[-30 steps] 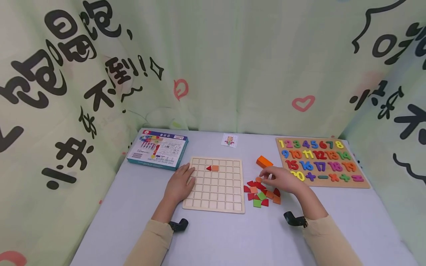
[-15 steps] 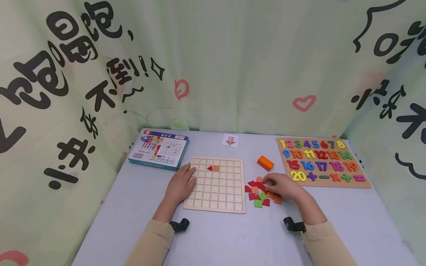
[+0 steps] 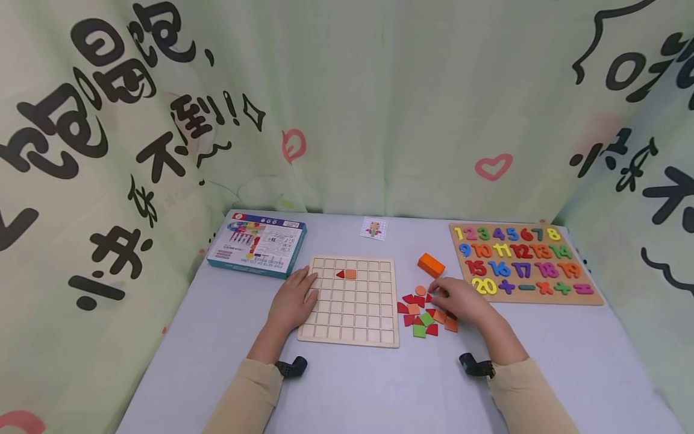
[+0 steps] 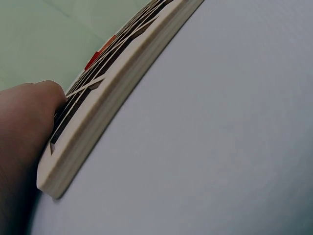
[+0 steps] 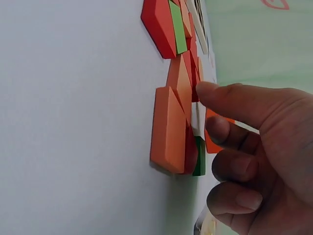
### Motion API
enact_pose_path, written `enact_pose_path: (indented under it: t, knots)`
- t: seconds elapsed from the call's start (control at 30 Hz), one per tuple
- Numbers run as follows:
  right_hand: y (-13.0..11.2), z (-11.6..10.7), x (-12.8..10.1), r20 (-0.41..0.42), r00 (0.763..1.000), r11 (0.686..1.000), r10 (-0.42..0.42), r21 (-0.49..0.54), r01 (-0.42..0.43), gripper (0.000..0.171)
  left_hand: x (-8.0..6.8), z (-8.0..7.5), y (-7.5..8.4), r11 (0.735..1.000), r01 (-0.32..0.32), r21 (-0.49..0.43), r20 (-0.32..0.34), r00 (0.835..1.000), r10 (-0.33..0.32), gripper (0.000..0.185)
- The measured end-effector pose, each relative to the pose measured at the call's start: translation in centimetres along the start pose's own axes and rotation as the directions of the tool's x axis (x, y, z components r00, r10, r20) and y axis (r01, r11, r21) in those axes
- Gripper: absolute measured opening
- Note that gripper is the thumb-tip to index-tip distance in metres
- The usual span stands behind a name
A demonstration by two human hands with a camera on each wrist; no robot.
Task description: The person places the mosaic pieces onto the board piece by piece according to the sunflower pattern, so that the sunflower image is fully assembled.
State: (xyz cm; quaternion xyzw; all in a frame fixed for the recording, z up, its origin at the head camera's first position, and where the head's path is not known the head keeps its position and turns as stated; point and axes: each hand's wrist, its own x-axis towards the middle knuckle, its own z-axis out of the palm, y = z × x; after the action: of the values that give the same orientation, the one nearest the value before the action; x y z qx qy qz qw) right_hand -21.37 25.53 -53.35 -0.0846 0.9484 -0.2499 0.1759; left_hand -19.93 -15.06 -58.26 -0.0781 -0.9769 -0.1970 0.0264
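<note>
My left hand [image 3: 293, 299] rests on the left edge of a wooden grid board [image 3: 347, 331], fingers extended. In the left wrist view, part of this hand [image 4: 32, 117] overlaps the board's corner. On the board, a red triangle [image 3: 340, 274] lies beside an orange square [image 3: 350, 275]. My right hand [image 3: 459, 298] is over the right side of a pile of small flat pieces, its thumb and fingertips at a red piece [image 3: 428, 298]. In the right wrist view the fingers are curled, with the thumb [image 5: 234, 100] overlapping red pieces; I cannot tell whether one is pinched.
Green squares [image 3: 419, 331] and an orange disc [image 3: 420, 290] are among the loose pieces. An orange block [image 3: 431, 265] lies behind the pile. A number board [image 3: 517, 268] lies right, a flat box [image 3: 255, 265] back left, and a picture card [image 3: 374, 229] at the back.
My right hand has left the orange disc, which now lies at the pile's far edge, and has shifted to the red pieces beside it. The left hand has kept its place on the board.
</note>
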Motion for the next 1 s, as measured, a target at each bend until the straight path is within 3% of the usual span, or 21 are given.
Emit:
enact_pose_path:
  t: [0.77,1.0]
  knots:
    - [-0.6,0.2,-0.2,-0.039,0.999,0.999,0.011,-0.051,-0.013,0.027,-0.1,0.0,0.1,1.0,0.008,-0.002,-0.012,1.0,-0.008,0.053]
    - [-1.2,-0.3,0.0,-0.061,0.997,0.999,0.047,-0.004,-0.047,0.029,0.0,0.0,0.0,1.0,0.005,-0.004,-0.017,1.0,-0.005,0.053]
